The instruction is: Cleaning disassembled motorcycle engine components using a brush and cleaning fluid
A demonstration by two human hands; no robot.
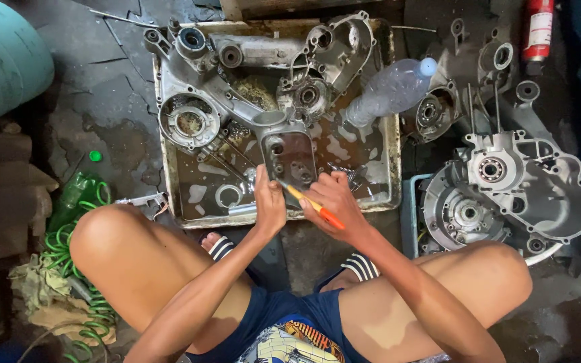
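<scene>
I squat over a shallow metal wash tray (393, 144) filled with dark liquid. My left hand (269, 204) grips the lower edge of a small rectangular metal engine cover (289, 154), holding it tilted above the tray. My right hand (334, 202) holds a brush with an orange and yellow handle (314, 205), its head resting against the cover's lower right part. A large grey crankcase half (200, 101) lies in the tray's far left, with another casing (334, 47) at the far right of the tray.
A clear plastic bottle (388, 91) leans on the tray's right rim. More engine casings (526, 181) lie on the floor at right, beside a red canister (538, 27). A green coiled hose (68, 262) and an air blow gun (139, 200) sit at left, below a pale green cylinder (1, 60).
</scene>
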